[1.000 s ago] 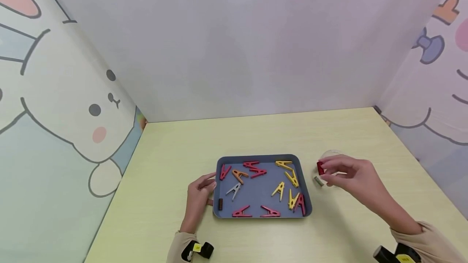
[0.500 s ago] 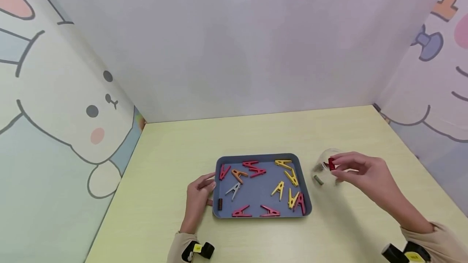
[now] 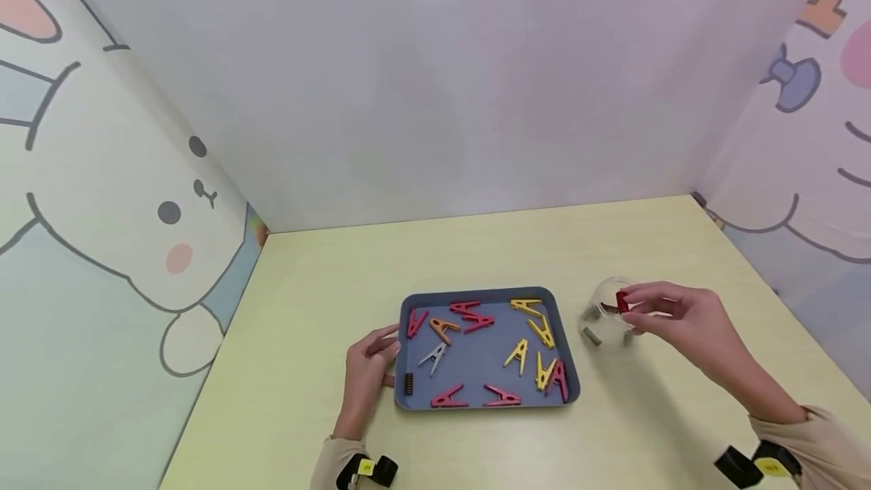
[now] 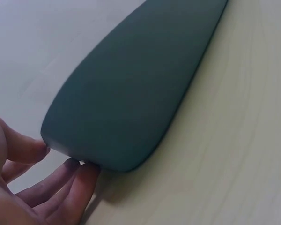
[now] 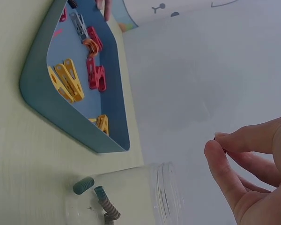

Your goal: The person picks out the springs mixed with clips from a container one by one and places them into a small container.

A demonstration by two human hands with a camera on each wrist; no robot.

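In the head view, my right hand (image 3: 680,324) pinches a small red spring (image 3: 622,302) between thumb and fingertips, over the mouth of a clear jar (image 3: 604,295). The right wrist view has the jar (image 5: 131,187) below and left of the pinching fingers, where the spring is mostly hidden. Grey springs (image 5: 108,206) lie inside it, and a grey-green spring (image 3: 591,336) shows near its base. My left hand (image 3: 367,369) grips the left edge of a blue-grey tray (image 3: 476,354), its thumb and fingertips on the wall in the left wrist view.
The tray holds several red clothespins (image 3: 447,396), several yellow clothespins (image 3: 519,355), an orange clothespin (image 3: 444,328), a grey clothespin (image 3: 433,356) and a dark spring (image 3: 408,384). A white wall (image 3: 442,97) rises behind the pale wooden table (image 3: 327,271).
My right hand has carried the red spring rightward from the jar's left side to over its mouth. My left hand keeps hold of the tray, which stays in place.
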